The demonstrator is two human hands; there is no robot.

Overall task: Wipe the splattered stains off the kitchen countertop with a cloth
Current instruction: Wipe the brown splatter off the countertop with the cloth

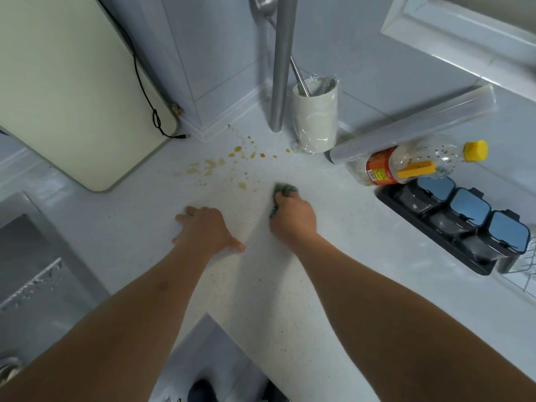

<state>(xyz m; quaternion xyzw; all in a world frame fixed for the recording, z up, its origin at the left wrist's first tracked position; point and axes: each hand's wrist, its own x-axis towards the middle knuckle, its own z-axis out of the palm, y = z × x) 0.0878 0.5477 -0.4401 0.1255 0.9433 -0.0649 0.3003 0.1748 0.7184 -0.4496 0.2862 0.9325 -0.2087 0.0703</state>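
Note:
Brown-yellow stains (232, 161) are splattered over the white speckled countertop (139, 227), from the corner by the wall tiles toward the middle. My right hand (293, 216) grips a bunched grey-green cloth (285, 190) and presses it on the countertop just right of the nearest splatters. Only the cloth's front edge shows past my fingers. Flat on the countertop to the left lies my left hand (206, 229), fingers spread, holding nothing.
A cream appliance (66, 91) with a black cable stands at the back left. A metal pole (280, 68), a white utensil holder (314, 120), a plastic-wrap roll (412, 126), a tipped oil bottle (412, 165) and a black seasoning box rack (458, 216) crowd the right. A sink (34, 265) lies left.

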